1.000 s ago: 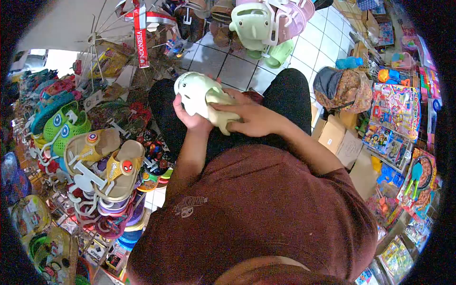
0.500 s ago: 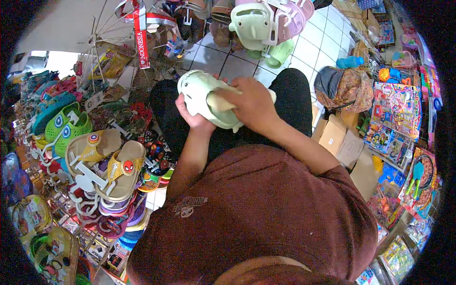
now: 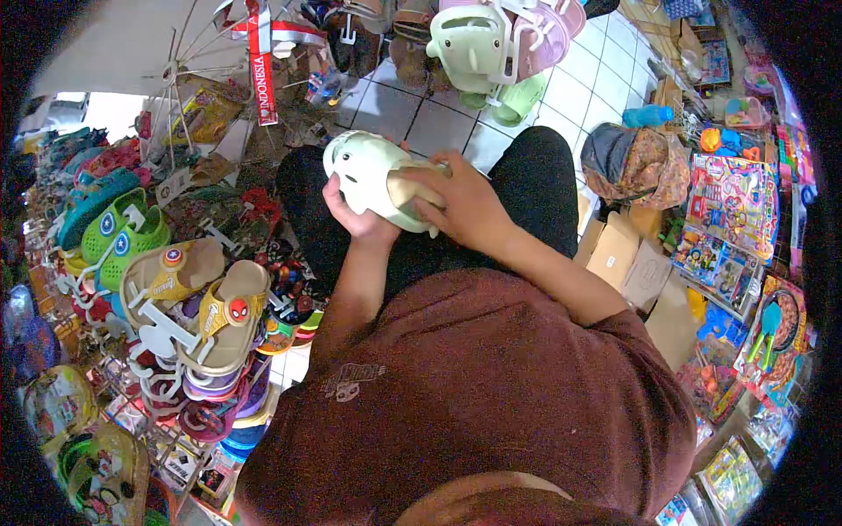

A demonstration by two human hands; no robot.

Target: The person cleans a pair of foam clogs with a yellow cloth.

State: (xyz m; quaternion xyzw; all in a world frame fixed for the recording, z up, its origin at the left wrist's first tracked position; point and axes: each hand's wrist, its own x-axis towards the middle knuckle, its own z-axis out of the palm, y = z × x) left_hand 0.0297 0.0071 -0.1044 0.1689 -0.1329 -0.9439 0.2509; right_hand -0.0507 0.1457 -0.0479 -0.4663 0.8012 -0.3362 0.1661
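Observation:
A pale green slipper (image 3: pixel 364 180) with a small animal face on its toe is held over my lap, its toe pointing left. My left hand (image 3: pixel 367 221) grips it from beneath, the thumb up along its side. At the foot opening, my right hand (image 3: pixel 474 206) has its fingers curled over a beige piece (image 3: pixel 409 188), perhaps cloth, pressed against the slipper. The slipper's heel end is mostly behind my right hand.
Similar green slippers (image 3: pixel 469 48) hang ahead. Green clogs (image 3: pixel 123 237) and tan sandals (image 3: pixel 224 316) crowd the left rack. On the right are a patterned cap (image 3: pixel 636 162), an open cardboard box (image 3: pixel 610 250) and packaged toys (image 3: pixel 732 206).
My right hand has shifted slightly with the beige piece at the opening, its fingers bending more. The slipper has moved a little to the left, still in my left hand.

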